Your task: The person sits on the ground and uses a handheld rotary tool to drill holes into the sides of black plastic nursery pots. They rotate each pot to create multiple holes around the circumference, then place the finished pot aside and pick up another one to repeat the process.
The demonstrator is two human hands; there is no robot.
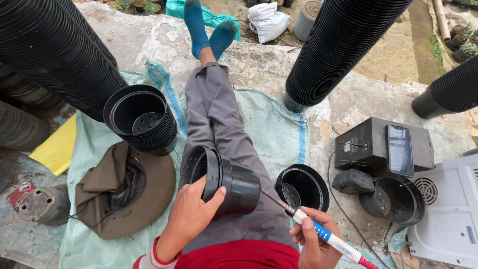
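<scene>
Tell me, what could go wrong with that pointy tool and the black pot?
The soldering iron in the right hand has its tip on the base of the black pot. If it slips, it could poke or burn the left hand gripping the rim, or the grey trousers just beneath. Its cord trails across the ground and might snag.

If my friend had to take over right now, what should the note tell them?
Left hand: holds a black plastic pot on its side over the lap.
Right hand: grips a soldering iron, its tip against the pot's base.
Beside the left leg: a stack of black pots and a brown hat.
Beside the right leg: another black pot.
How many holes are made or left cannot be seen.
</scene>
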